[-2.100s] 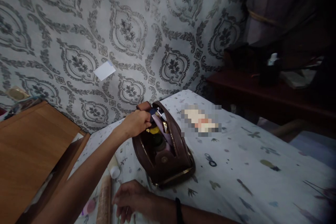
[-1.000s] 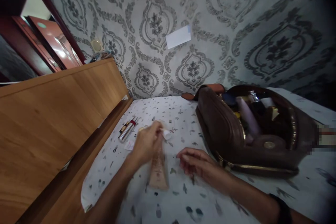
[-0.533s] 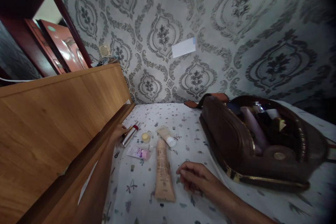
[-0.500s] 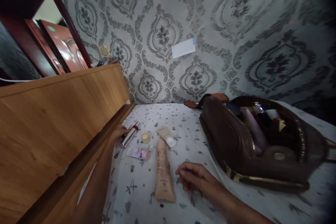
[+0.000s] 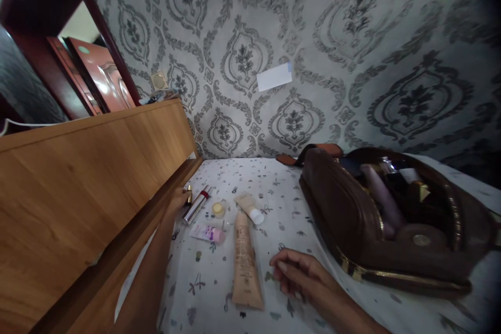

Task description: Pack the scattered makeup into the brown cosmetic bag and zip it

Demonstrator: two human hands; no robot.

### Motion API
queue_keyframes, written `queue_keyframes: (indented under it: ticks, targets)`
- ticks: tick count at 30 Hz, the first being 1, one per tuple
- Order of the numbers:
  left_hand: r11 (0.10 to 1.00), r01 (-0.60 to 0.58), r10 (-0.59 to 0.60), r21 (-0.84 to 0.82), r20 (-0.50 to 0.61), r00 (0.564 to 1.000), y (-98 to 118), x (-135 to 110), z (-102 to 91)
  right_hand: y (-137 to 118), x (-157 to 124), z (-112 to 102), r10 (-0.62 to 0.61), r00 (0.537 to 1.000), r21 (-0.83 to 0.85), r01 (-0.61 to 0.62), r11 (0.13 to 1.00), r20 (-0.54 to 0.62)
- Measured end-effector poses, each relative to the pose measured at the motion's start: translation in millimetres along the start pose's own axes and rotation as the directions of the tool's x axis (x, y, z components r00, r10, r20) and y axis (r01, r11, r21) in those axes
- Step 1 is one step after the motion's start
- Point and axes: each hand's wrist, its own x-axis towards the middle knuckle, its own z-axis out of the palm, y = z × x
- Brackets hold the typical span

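White printed sheet (image 5: 211,313) meets patterned wallpaper (image 5: 211,31) behind and wooden panel (image 5: 97,162) at left. Left hand (image 5: 179,199): fingers closed on gold-and-black tube (image 5: 189,195), beside silver tube (image 5: 193,212). Right hand (image 5: 300,274): fingers half curled, unloaded, between beige tube (image 5: 246,269) and brown bag (image 5: 332,203).

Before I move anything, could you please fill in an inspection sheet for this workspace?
Surface: white patterned cloth.
Things: tan tube, cream tube, pink tube, pot, silver tube and gold tube on the left; open, filled bag on the right.
Clutter: small pile atop the wooden panel, contents unclear.
Hands: left hand at the gold tube, grip unclear; right hand half curled, nothing seen in it.
Cables: white cord by the panel's top edge.
Surroundings: patterned wall bearing white paper.
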Motion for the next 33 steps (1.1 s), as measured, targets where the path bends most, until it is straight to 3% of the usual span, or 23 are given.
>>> queue_keyframes:
  ticks: [4, 8, 11, 13, 14, 17, 21, 27, 33]
  targets:
    - [0.966, -0.102, 0.105, -0.236, 0.000, 0.994, 23, -18, 3.2, -2, -1, 2, 0.016, 0.999, 0.057, -0.014, 0.998, -0.028]
    - [0.860, -0.188, 0.288, -0.475, 0.146, 0.947, 55, -60, 24.4, -4, -1, 1, 0.030, 0.998, 0.164, -0.020, 0.986, -0.055]
    - [0.674, -0.095, 0.495, -0.733, 0.352, 0.795, 79, -108, 56.7, -7, -1, -1, 0.063, 0.994, 0.303, -0.032, 0.952, -0.094]
    - [0.652, -0.043, 0.555, -0.757, 0.438, 0.707, 90, -142, 81.2, -8, 0, -2, 0.080, 0.995, 0.414, -0.047, 0.909, -0.063]
    - [0.642, -0.048, 0.578, -0.765, 0.442, 0.686, 94, -158, 92.7, -8, 0, -3, 0.085, 0.996, 0.465, -0.060, 0.883, -0.034]
    - [0.691, -0.211, 0.635, -0.692, 0.441, 0.634, 95, -192, 117.3, -8, 2, -7, 0.103, 0.994, 0.575, -0.098, 0.812, 0.025]
    - [0.709, -0.485, 0.700, -0.511, 0.434, 0.567, 83, -202, 124.7, -3, 6, -16, 0.085, 0.993, 0.628, -0.012, 0.778, -0.086]
    - [0.701, -0.655, 0.704, -0.282, 0.425, 0.570, 67, -192, 114.8, -2, 8, -16, 0.052, 0.993, 0.630, 0.027, 0.776, -0.106]
    - [0.699, -0.690, 0.690, -0.186, 0.426, 0.585, 66, -199, 114.2, -2, 6, -15, 0.035, 0.993, 0.612, 0.041, 0.790, -0.111]
